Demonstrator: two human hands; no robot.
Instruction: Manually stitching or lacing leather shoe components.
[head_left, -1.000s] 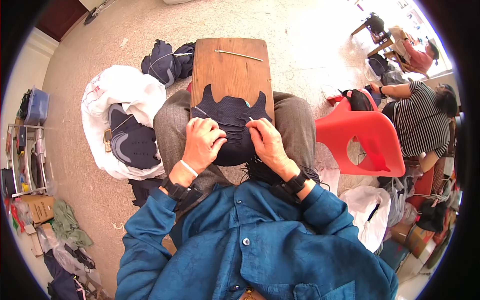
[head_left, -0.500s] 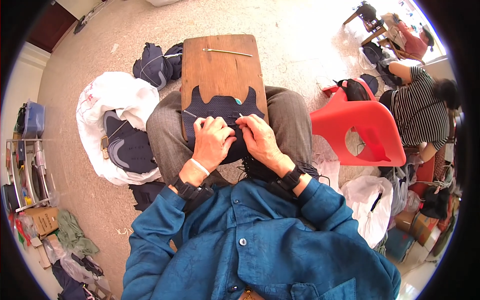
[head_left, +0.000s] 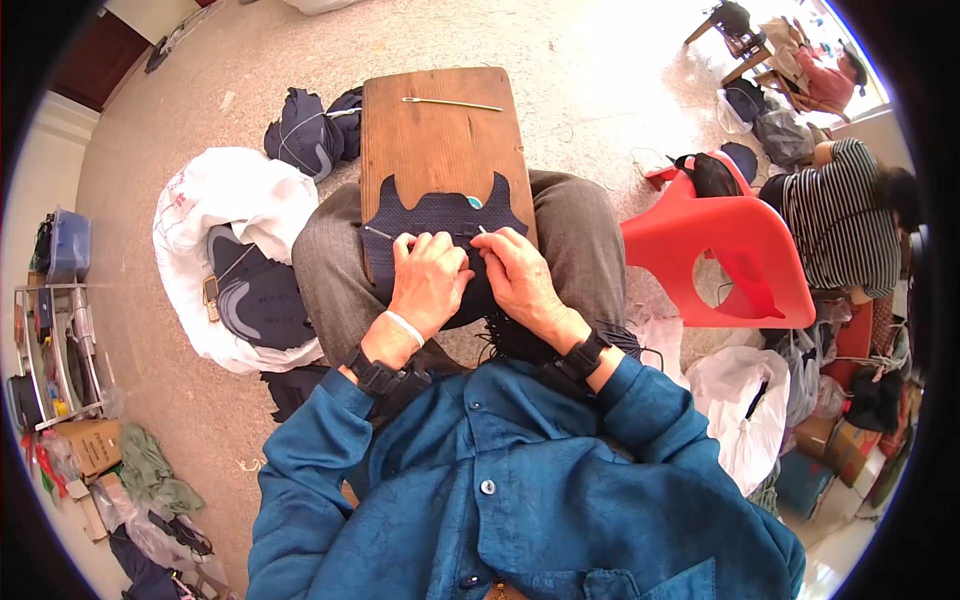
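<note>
While the dark textile piece point(head_left: 430, 208) lay over the lower part of the wooden worktop point(head_left: 445, 140), near the centre of the frame, we saw the left hand point(head_left: 428, 277) resting on it, fingers bent and close together; whether it pinched anything we could not tell, because its own back covered the fingertips. The right hand point(head_left: 520, 278) was nearly closed, thumb and forefinger pressed together on a slim pale piece point(head_left: 482, 229), of which only a tip showed. Beyond the left hand's knuckles, a thin metal rod point(head_left: 378, 232) lay across the textile piece. Red print marked the white bag point(head_left: 270, 185) at the left of the frame, but we could not read it, nor the small marks on the dark pieces point(head_left: 262, 290) inside. Print on the cardboard box point(head_left: 92, 447) at lower left was blurred too. The hands hid much of the textile piece's lower half.
</note>
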